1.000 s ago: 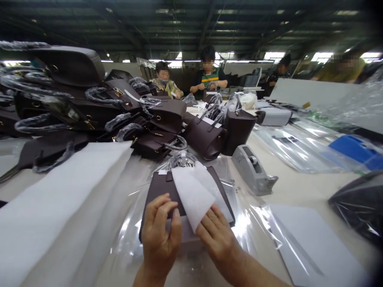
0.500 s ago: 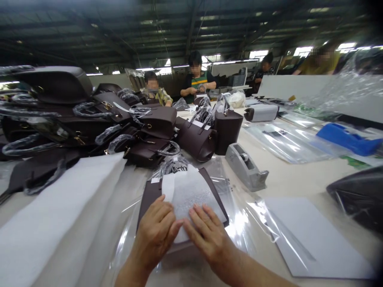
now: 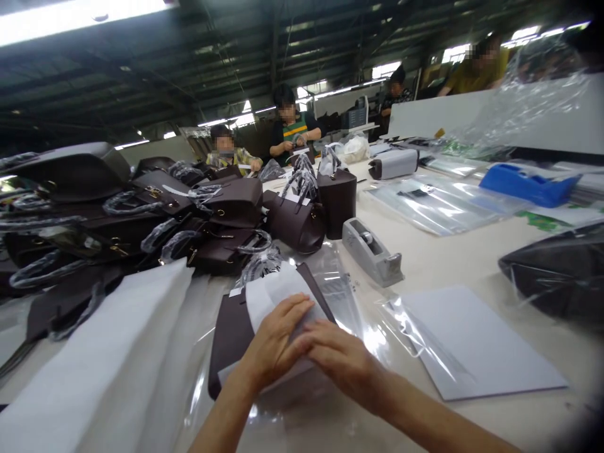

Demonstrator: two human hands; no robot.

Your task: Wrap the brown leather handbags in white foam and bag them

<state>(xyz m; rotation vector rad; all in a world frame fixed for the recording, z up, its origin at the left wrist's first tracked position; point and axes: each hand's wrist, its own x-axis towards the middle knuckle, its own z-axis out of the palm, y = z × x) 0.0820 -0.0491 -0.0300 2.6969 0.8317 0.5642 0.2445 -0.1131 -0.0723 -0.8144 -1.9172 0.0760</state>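
A dark brown handbag [image 3: 231, 336] lies on the table right in front of me, over clear plastic film [image 3: 337, 274]. Across its face rests a thin white padding sheet [image 3: 264, 294]. My left hand [image 3: 276, 340] is on this sheet with fingers stretched out and holds nothing. Beside it, my right hand [image 3: 346, 358] lies over the lower part of the sheet, fingers extended, the fingertips meeting the left thumb. Between them the hands hide much of the sheet. At the bag's top, plastic-wrapped handles [image 3: 262, 264] bunch up.
Brown handbags [image 3: 295, 223] are piled at left and behind. White foam sheets [image 3: 108, 333] lie on the left. A grey tape dispenser [image 3: 370, 251], a white board [image 3: 481, 343], a blue dispenser [image 3: 528, 184] and a plastic-covered dark bag [image 3: 561, 270] sit right. Co-workers [image 3: 295, 132] are across the table.
My left hand has slid up and right across the sheet, meeting the right hand. A lower edge of the sheet now shows at the bag's left. The view has tilted and shifted.
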